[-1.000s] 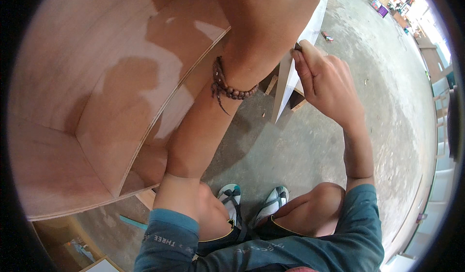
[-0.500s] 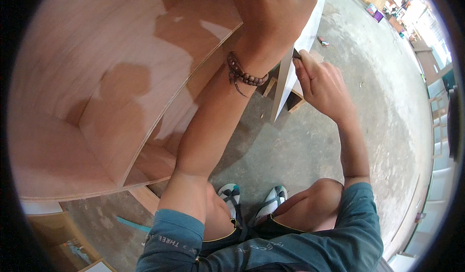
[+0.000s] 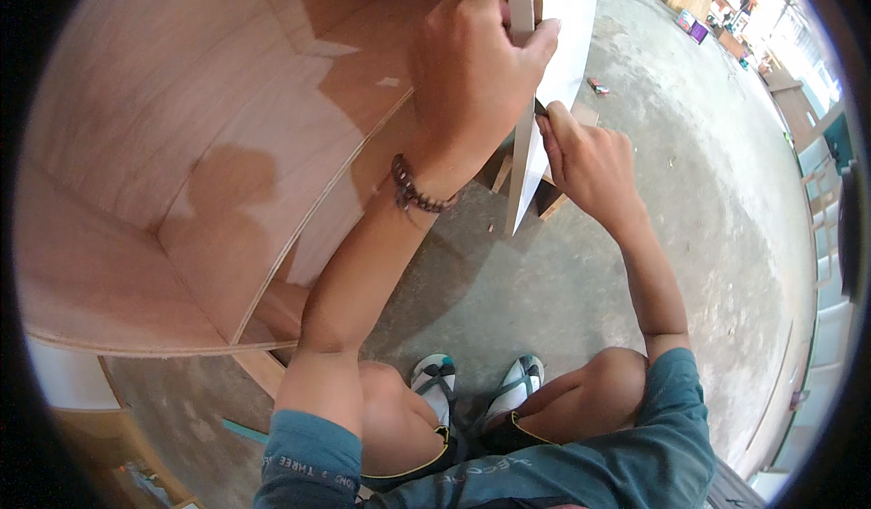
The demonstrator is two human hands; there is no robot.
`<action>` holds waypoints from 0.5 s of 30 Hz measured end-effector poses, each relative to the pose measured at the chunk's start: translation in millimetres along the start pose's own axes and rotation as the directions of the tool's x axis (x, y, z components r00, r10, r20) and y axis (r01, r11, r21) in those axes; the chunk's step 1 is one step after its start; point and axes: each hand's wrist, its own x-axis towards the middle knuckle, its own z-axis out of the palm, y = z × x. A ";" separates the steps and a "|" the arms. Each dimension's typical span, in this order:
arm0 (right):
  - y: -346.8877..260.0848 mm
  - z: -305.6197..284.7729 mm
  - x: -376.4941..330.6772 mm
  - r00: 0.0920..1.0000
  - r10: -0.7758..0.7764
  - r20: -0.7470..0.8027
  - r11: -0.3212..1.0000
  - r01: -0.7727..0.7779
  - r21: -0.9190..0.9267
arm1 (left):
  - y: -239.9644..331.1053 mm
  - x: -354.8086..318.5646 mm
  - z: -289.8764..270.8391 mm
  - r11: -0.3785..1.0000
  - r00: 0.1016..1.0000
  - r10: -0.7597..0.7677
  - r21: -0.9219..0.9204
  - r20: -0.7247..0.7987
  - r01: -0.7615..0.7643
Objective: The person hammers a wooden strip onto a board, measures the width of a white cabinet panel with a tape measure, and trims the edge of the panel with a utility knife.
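Head view: the left hand (image 3: 476, 60) is clenched over the front edge of a white-faced panel (image 3: 567, 28), fingers curled around the rim and thumb side toward the plywood cabinet (image 3: 181, 191); a beaded bracelet (image 3: 419, 191) sits on the wrist just below it. The right hand (image 3: 590, 160) lies just to the right of and below the left hand, on the far side of the panel; its fingertips are pinched on a small dark tool (image 3: 541, 108) pressed against the panel's edge, though how much of the tool is in the grasp cannot be told. The panel stands nearly upright between the two hands, its lower corner tapering to a point below the right hand, above the concrete floor (image 3: 708, 237); short wood offcuts (image 3: 553, 202) lie on the floor under the right wrist. Below both forearms, the person's knees and a pair of sandals (image 3: 481, 386) show.

Against half a second ago, the left hand has dropped into full sight and now visibly wraps the panel's rim, where before it ran off the top of the picture; the forearm leans more to the right; the right hand holds much the same spot at the edge, with the dark tool still between its fingertips.
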 end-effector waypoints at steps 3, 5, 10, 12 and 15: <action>4.9 1.2 -2.0 0.998 -0.050 -0.049 0.997 0.053 0.061 | 2.6 -9.7 -4.1 0.994 0.992 -0.080 -0.064 0.098 0.087; 3.2 -0.3 -1.1 1.000 -0.015 0.015 0.983 0.012 0.185 | 24.3 2.1 -12.1 0.921 0.915 -0.351 -0.105 0.197 0.376; 7.7 -9.9 -14.3 0.994 0.056 0.094 0.839 -0.098 0.536 | 12.6 -4.2 6.1 0.968 0.985 -0.168 -0.183 0.048 0.174; 5.6 -7.9 -11.6 0.998 0.036 0.044 0.845 -0.054 0.532 | 13.6 -1.9 7.1 0.971 0.983 -0.176 -0.157 0.050 0.182; 5.7 -2.7 -5.6 0.999 0.029 -0.019 0.870 -0.016 0.492 | 11.5 0.0 12.0 0.981 0.987 -0.157 -0.111 0.029 0.159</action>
